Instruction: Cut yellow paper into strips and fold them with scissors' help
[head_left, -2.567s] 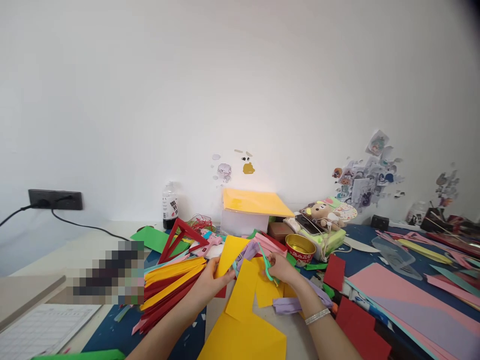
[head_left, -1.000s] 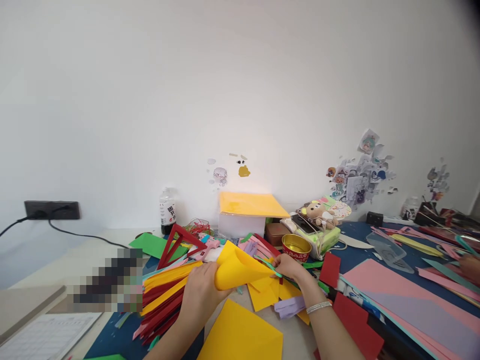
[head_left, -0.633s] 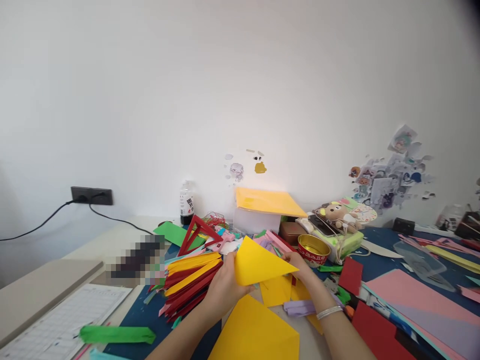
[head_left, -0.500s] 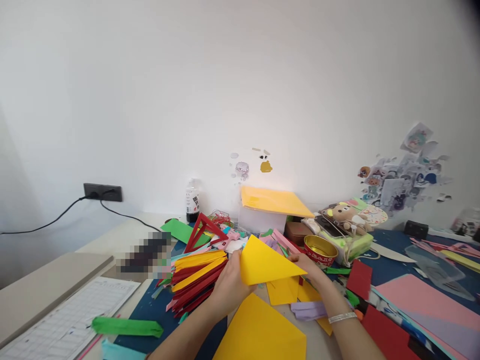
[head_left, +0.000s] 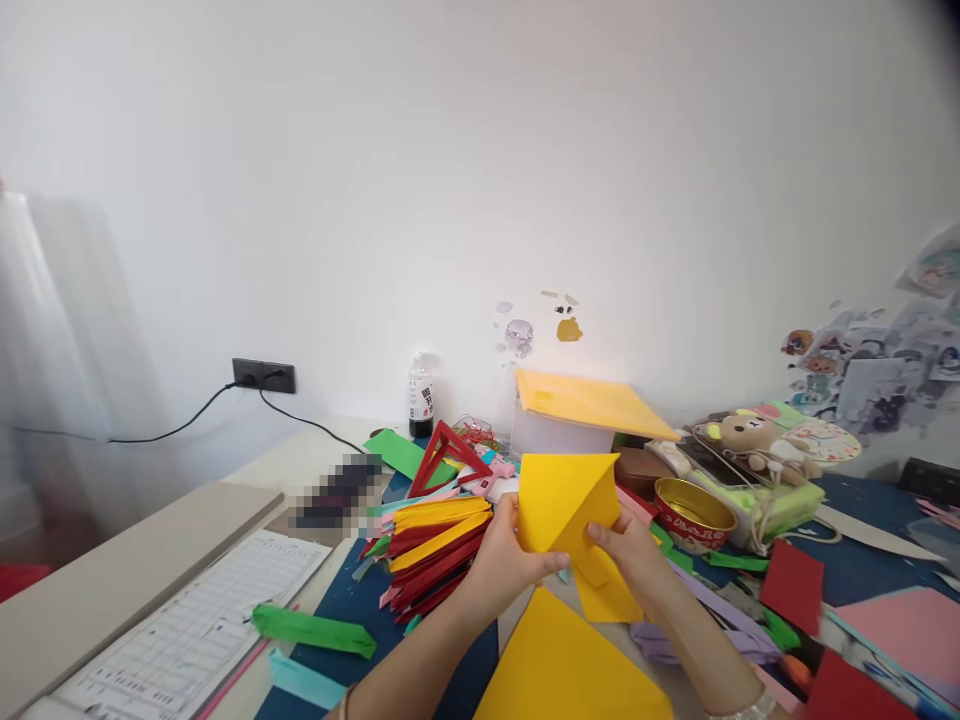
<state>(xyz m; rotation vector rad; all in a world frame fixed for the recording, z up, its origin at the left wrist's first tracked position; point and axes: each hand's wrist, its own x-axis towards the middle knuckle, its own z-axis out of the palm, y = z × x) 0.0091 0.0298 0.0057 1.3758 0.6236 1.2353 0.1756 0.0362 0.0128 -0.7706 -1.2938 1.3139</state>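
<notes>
Bottle (head_left: 421, 398) of dark liquid stands upright near the wall (head_left: 420, 200); black socket (head_left: 250, 373) holds two plugs. Plush bear (head_left: 752, 437) rests on a lime-green case (head_left: 789, 505), just beside an open red-and-gold tin (head_left: 694, 530).

A left hand (head_left: 517, 560) and a right hand (head_left: 634, 555) grip a folded yellow sheet (head_left: 555, 500) between them above a crowded desk (head_left: 262, 450), with a larger yellow sheet (head_left: 570, 670) lying below, nearer the camera. Beside the left hand sits a bundle of red and yellow strips (head_left: 435, 555), a green strip (head_left: 315, 630) farther out; beyond the right hand stand a round red-and-gold tin (head_left: 694, 510) and a plush bear (head_left: 757, 440), with red paper (head_left: 793, 585) to its right.
</notes>
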